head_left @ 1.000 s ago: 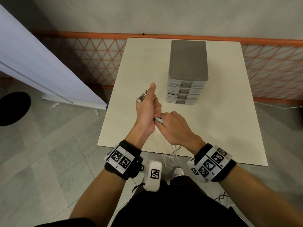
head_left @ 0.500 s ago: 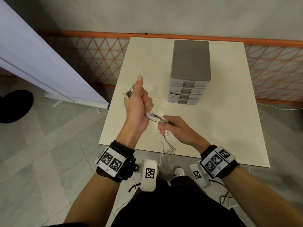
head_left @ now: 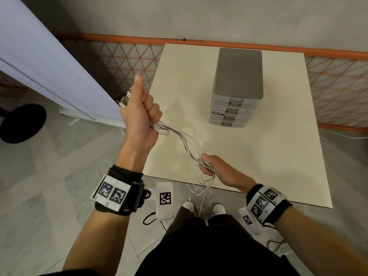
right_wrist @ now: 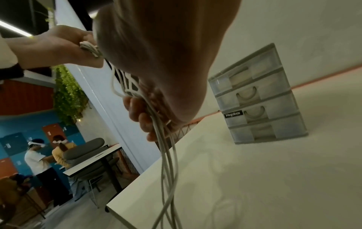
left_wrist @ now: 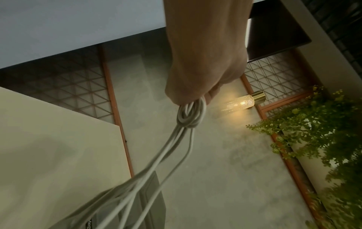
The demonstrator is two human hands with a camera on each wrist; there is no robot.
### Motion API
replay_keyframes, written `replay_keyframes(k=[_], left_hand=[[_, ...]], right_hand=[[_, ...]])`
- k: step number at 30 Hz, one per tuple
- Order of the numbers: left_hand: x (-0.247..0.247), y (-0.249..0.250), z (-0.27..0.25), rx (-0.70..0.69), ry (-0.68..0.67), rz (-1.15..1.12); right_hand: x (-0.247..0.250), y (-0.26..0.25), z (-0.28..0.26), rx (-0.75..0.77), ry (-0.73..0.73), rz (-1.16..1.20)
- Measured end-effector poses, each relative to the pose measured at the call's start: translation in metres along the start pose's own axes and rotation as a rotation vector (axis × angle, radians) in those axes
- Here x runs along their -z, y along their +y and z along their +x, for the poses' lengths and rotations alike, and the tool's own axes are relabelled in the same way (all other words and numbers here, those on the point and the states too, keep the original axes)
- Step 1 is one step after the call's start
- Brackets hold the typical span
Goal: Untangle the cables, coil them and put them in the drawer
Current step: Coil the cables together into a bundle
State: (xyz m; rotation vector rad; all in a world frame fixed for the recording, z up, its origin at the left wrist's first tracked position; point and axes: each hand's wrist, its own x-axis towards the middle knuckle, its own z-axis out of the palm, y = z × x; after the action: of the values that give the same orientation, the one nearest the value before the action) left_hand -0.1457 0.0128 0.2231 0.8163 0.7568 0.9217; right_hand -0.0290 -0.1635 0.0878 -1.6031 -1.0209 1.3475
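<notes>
While the left hand fists around the white cables off the table's left edge, thumb up, the strands slope to the right hand, fingers curled on them at the near edge. Loose ends dangle below. Bare tabletop separates both from the drawer unit, drawers closed.

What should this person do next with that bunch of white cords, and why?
Probably bring the right hand back up to the left hand to lay another loop. The left hand already grips a small coil, the cables stretch between both hands, loose ends dangle below the table edge, and the drawer unit looks closed.
</notes>
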Motion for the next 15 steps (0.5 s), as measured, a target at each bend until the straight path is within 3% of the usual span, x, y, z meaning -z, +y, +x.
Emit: replay_keyframes(k=[5,9,15], left_hand=[[-0.003,0.000,-0.004,0.017,-0.003,0.051],[-0.010,-0.009,-0.009,0.065,-0.007,0.061],[-0.012,-0.009,-0.008,0.097,0.017,0.013]], right_hand=[[0.010,-0.018,0.009,0.071,0.032,-0.301],[-0.002,-0.053,0.024,0.278,0.093,-0.223],[-0.023,-0.070,0.028,0.250,0.079,0.068]])
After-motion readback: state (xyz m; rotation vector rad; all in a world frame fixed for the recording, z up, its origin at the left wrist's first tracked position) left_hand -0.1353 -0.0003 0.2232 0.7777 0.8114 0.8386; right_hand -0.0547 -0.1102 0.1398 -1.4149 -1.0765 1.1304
